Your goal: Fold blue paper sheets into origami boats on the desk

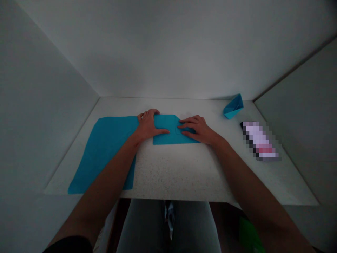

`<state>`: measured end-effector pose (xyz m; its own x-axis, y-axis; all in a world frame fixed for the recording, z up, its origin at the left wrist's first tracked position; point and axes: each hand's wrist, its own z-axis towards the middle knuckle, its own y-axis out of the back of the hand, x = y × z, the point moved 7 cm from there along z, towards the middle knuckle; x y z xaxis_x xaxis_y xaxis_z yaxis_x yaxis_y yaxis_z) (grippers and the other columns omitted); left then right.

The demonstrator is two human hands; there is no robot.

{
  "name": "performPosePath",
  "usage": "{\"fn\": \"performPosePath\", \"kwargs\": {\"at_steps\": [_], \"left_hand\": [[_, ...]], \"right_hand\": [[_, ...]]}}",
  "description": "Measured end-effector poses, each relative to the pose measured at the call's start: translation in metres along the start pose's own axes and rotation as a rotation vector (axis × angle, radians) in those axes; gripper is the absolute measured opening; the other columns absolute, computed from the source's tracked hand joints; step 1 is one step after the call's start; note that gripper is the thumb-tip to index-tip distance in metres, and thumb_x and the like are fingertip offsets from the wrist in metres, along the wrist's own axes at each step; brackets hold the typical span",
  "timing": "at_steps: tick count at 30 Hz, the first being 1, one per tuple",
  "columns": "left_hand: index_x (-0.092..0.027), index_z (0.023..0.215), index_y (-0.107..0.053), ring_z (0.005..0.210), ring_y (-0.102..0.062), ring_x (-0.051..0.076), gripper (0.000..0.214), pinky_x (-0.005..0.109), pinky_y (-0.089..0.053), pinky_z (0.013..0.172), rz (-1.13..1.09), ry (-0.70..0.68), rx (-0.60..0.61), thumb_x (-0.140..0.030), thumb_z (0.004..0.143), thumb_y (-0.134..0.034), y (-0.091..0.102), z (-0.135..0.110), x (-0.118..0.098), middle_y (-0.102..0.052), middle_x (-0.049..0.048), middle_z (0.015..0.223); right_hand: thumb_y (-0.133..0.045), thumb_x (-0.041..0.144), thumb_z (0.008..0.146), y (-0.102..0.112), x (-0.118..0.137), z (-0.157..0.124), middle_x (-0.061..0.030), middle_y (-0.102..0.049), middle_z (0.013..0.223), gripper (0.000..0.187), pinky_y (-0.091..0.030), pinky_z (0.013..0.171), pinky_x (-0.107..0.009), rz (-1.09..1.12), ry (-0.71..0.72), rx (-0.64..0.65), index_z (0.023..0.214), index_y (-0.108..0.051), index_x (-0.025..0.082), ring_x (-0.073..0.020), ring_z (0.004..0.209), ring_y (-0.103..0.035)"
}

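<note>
Both hands down on the bench (179, 172), forearms reaching in from the near side. Between them lies the folded blue paper (165, 138), flat, its long side running from the left grip across to the right grip.

Left grip (146, 125): wide. Thumb stretched well off the fingers and laid along the paper's face, pointing toward the right grip; fingers partly bent, at the paper's far left corner. Pressing from above rather than pinching, by the look of it.

Right grip (198, 130): loosely spread, fingers pointing toward the left grip, tips on the paper's right part. Just beyond these fingertips the far edge slants off at an angle; a small squarish fold outline shows right by the tips. Right end of the paper partly hidden under this hand.

Left of the left grip, and running back beneath that forearm: a large blue sheet (105, 147), spread flat, reaching the bench's near edge. Its far right corner lies close by the left grip's fingers.

Right of the right grip and farther off: a small blue folded form (233, 108), standing with its sides raised, near the back wall (168, 52). Nearer than that, well to the right of the right grip: a phone-like object (259, 140), blurred into blocks, lying at a slant.
</note>
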<state>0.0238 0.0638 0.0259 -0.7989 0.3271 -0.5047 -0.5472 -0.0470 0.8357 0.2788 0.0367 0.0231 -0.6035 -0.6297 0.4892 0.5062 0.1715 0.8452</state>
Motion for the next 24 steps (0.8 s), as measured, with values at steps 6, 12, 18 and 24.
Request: {"fn": "performPosePath", "kwargs": {"at_steps": [6,12,18,24], "left_hand": [[-0.025,0.157,-0.048,0.121,-0.072,0.032,0.09,0.049,-0.058,0.106,-0.312,-0.029,-0.008,-0.048,0.081,-0.089,0.003,0.005,0.001,-0.071,0.0139,0.141],[-0.021,0.138,-0.07,0.122,-0.073,0.028,0.049,0.044,-0.058,0.111,-0.402,-0.116,0.008,-0.04,0.092,-0.075,0.007,0.003,-0.014,-0.077,0.0096,0.136],[-0.021,0.116,-0.075,0.101,-0.077,0.025,0.037,0.04,-0.064,0.09,-0.496,0.043,-0.025,-0.048,0.09,-0.074,0.002,0.006,0.001,-0.082,0.0078,0.112],[-0.021,0.115,-0.076,0.099,-0.078,0.025,0.048,0.038,-0.065,0.087,-0.774,0.077,0.011,-0.06,0.087,-0.08,-0.003,0.007,0.003,-0.083,0.0083,0.111]], "right_hand": [[-0.068,0.055,0.106,0.001,0.002,-0.001,-0.0062,-0.073,0.152,0.034,-0.041,0.11,-0.06,-0.003,0.02,-0.022,0.131,-0.082,0.038,-0.0374,0.129,-0.062],[-0.065,0.055,0.108,0.001,0.002,0.0,-0.0073,-0.073,0.152,0.034,-0.042,0.111,-0.06,-0.005,0.03,-0.03,0.128,-0.083,0.036,-0.0366,0.129,-0.064],[-0.071,0.056,0.103,0.003,0.003,0.0,-0.0085,-0.064,0.163,0.048,-0.042,0.116,-0.065,0.015,0.028,-0.074,0.148,-0.073,0.039,-0.0403,0.137,-0.062],[-0.064,0.057,0.108,0.017,0.006,-0.001,-0.0091,-0.063,0.164,0.047,-0.04,0.125,-0.064,0.119,0.017,-0.216,0.151,-0.07,0.04,-0.037,0.149,-0.058]]}}
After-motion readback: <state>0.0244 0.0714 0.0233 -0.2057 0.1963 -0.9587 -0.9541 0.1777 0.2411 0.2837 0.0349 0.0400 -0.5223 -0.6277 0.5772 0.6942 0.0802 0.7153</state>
